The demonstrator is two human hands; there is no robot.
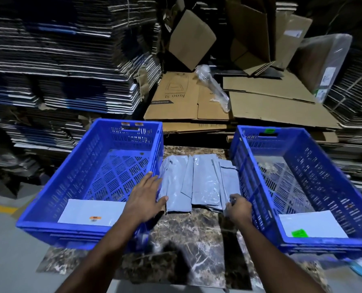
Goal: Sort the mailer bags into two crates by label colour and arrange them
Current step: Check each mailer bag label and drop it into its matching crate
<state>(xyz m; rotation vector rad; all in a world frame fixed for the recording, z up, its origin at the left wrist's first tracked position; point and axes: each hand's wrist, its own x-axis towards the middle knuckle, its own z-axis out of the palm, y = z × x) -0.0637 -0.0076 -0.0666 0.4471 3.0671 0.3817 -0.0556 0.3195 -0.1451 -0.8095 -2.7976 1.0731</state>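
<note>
Fingers of my right hand point(238, 209) pinch a bag from the grey pile point(199, 182) on the counter point(188, 246); left hand point(146, 197) rests flat, spread. One bag lies in each crate point(55, 225) point(315, 244); most remain unsorted.

A: How many blue perforated plastic crates?
B: Two. The left blue plastic crate point(95, 170) and the right blue plastic crate point(302, 176), both on the dark marbled slab point(197, 240).
A: Bags already in them?
B: One pale grey mailer bag with an orange label point(91, 212) at the near end of the left crate, one pale grey mailer bag with a green label point(313, 224) at the near end of the right.
A: And between the crates?
B: One overlapping pile of grey mailer bags point(199, 182); at least five, but I cannot count them exactly.
A: Stickers on the far rims?
B: Two orange stickers point(131, 124) on the left crate, one green sticker point(270, 130) on the right.
A: Hands?
B: Two, the left hand point(146, 197) and the right hand point(239, 208).
</note>
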